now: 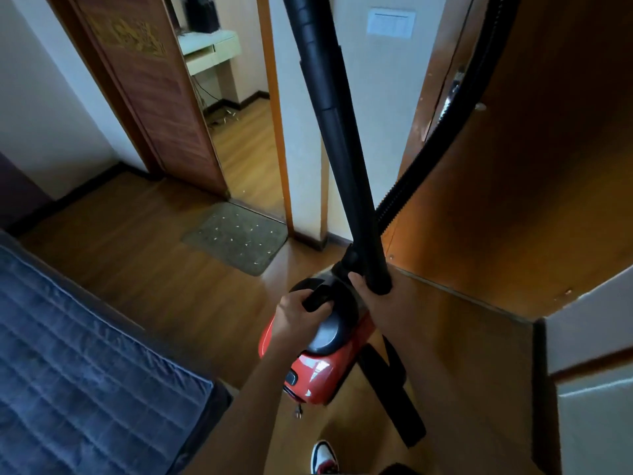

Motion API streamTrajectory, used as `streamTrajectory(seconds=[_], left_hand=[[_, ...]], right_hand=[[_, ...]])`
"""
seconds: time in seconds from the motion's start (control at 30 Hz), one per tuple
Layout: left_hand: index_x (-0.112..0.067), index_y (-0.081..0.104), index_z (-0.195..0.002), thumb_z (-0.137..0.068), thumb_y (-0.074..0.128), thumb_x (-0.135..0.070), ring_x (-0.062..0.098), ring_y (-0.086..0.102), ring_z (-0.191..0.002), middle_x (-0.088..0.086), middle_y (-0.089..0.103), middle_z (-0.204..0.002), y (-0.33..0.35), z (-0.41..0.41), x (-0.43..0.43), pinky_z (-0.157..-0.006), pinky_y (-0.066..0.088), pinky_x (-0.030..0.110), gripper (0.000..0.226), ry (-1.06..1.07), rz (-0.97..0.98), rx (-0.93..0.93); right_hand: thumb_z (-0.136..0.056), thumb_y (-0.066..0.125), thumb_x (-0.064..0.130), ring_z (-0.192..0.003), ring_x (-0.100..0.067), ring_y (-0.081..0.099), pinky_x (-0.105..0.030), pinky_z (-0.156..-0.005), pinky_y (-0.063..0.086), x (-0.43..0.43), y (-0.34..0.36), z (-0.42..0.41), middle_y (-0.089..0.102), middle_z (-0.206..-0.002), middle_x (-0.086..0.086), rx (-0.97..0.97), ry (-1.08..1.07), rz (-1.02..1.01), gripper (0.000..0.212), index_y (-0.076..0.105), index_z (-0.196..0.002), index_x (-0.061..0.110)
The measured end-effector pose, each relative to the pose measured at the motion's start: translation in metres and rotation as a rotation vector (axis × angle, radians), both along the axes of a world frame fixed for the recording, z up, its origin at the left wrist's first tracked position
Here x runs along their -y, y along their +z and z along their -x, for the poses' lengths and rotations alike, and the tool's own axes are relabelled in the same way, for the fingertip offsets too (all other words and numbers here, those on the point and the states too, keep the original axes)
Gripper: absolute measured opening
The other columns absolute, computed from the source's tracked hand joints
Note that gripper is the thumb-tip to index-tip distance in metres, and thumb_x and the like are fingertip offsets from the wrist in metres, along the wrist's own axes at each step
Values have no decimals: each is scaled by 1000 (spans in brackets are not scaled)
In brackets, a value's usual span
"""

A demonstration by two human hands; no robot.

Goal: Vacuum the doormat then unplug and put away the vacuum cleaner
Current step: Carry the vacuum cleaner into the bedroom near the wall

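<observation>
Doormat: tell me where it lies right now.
In the head view the doormat lies on the wood floor left of centre, before the open doorway, ahead and left of the red vacuum that the left hand grips.

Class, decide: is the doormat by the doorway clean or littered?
Littered. Small pale scraps are scattered across the grey doormat.

A grey doormat (236, 240) lies on the wooden floor (137, 255).

Blue quilted mattress (85, 354), wall switch (390, 23)
</observation>
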State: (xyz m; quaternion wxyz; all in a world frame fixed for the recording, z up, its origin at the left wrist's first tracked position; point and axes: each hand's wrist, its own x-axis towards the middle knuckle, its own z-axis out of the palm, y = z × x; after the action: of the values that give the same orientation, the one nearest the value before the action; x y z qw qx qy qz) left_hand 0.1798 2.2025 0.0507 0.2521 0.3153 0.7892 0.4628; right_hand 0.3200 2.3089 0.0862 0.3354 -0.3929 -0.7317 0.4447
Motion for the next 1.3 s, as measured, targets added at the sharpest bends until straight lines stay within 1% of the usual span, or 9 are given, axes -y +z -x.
streamTrajectory(seconds=[0.07,0.17,0.33,0.5,0.67,0.8,0.97,1.13,1.3], left_hand=[[-12,70,-73,-78,75,-30,27,63,-55,13,67,-64,1,27,-13,-54,51,46,19,57,-15,-6],[-23,68,-66,-81,77,-22,9,55,-48,-4,63,-56,3,67,-30,-51,48,34,18,130,-22,-29],[-16,72,-69,-79,78,-22,12,54,-50,3,65,-58,-6,135,-49,-51,47,33,13,259,-19,-36],[-14,71,-68,-80,78,-19,15,56,-53,10,68,-62,-6,198,-78,-52,49,33,15,398,-23,-28],[-22,63,-57,-81,78,-21,12,51,-44,-8,55,-46,-5,278,-123,-49,43,30,28,550,-1,-11],[-15,66,-61,-81,78,-20,14,53,-44,-2,58,-47,2,334,-157,-46,48,38,24,668,21,-3],[-14,68,-66,-83,77,-21,17,59,-50,3,63,-56,13,384,-181,-50,49,34,20,819,27,-56],[-17,68,-63,-81,78,-19,0,51,-45,-11,55,-50,21,415,-179,-44,36,13,21,961,32,-118],[-12,74,-75,-82,78,-22,-2,57,-50,-10,62,-58,11,446,-168,-48,41,12,13,1059,58,-101]], right_hand=[[-86,81,26,-77,6,66,-4,-68,45,-14,6,31,68,-73,11,-49,12,5,18,65,-79,28],[-85,82,18,-71,3,66,-4,-65,44,-37,6,79,69,-70,7,-85,71,12,16,67,-79,21],[-88,79,17,-72,9,63,-4,-64,42,-71,3,155,65,-69,31,-106,244,9,24,63,-83,34],[-85,82,18,-65,8,62,-5,-57,40,-119,-10,242,65,-62,21,-100,340,-10,24,65,-78,33],[-79,82,40,-56,-9,62,-29,-54,48,-180,-18,345,63,-60,-1,-129,456,-19,22,69,-74,23],[-78,77,49,-68,-18,70,-40,-61,57,-223,-17,425,72,-70,-3,-140,575,-24,32,74,-85,18],[-84,83,31,-65,-11,68,-31,-57,53,-258,-14,505,70,-66,6,-141,737,-23,16,73,-78,21],[-83,84,22,-50,0,55,-11,-49,35,-260,-11,563,56,-50,22,-162,883,51,37,56,-62,34],[-83,84,19,-50,-3,52,-11,-54,35,-249,-14,617,54,-52,20,-209,1012,82,37,56,-63,32]])
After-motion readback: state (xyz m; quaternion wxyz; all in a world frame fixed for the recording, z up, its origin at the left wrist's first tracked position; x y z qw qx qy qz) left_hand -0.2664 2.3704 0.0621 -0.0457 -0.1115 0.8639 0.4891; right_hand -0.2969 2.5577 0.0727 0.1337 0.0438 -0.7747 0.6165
